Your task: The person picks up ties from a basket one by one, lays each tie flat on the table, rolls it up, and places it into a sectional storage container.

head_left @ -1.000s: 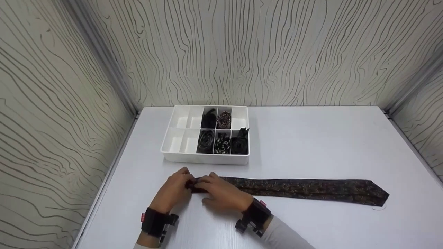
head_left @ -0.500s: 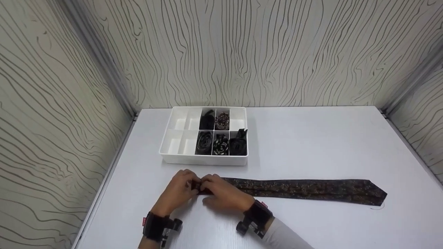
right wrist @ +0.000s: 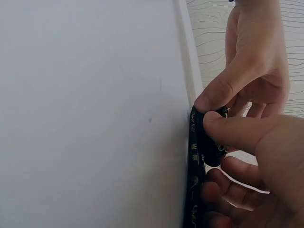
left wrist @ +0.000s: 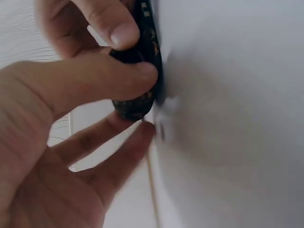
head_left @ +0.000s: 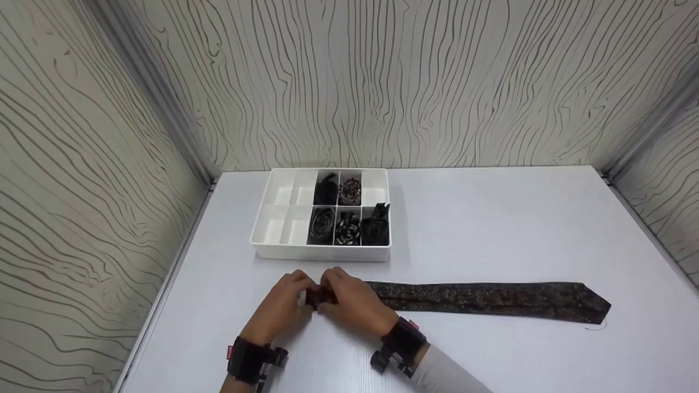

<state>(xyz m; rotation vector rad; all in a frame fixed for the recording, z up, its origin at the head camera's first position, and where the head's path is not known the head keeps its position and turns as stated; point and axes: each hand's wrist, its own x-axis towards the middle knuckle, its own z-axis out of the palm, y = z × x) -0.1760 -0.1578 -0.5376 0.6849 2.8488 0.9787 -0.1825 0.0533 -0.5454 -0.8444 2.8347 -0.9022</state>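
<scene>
A dark necktie (head_left: 491, 299) with a brownish pattern lies stretched across the white table, its pointed wide end to the right. Its left end is wound into a small roll (left wrist: 135, 108), which stands on edge between the hands. My left hand (head_left: 281, 307) grips the roll from the left, thumb on the near side and fingers behind. From the other side my right hand (head_left: 356, 307) pinches the roll, thumb (right wrist: 216, 124) pressed to it close to the left thumb. In the head view the fingers hide much of the roll.
Behind the hands stands a white divided box (head_left: 322, 252). Several rolled dark ties, one of them a black roll (head_left: 375, 230), fill its middle and right compartments. A loose thread (head_left: 596, 328) lies by the tie's tip. Wood-patterned panels (head_left: 382, 82) enclose the table.
Both hands have shifted slightly right along the tie, with the roll between them. The right fingers have moved from lying over the tie to pinching the roll. The wide end stays put.
</scene>
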